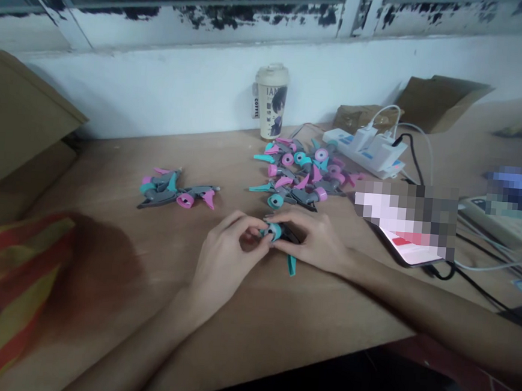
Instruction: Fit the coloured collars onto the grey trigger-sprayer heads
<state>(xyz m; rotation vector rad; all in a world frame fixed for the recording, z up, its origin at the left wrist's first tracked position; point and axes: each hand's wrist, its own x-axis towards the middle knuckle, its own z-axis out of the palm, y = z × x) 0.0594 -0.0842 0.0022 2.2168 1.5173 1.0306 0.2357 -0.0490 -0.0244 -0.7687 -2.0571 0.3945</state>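
Note:
Near the middle of the table, a grey and teal trigger spray head (275,231) is held between both hands, its teal trigger pointing toward me. My left hand (230,247) pinches the teal collar between thumb and fingertips. My right hand (318,241) is closed around the grey body from the other side, covering much of it. Just beyond my hands lies a pile of similar spray heads (296,174) with pink and teal collars and triggers. To the left, a few more spray heads (166,191) form a smaller group.
A patterned coffee cup (272,103) stands against the wall. Right of the pile are a white power strip (368,153) with chargers and a lit phone (403,231) with cables. Cardboard (18,122) stands at the left, above a red and yellow striped bag (13,296).

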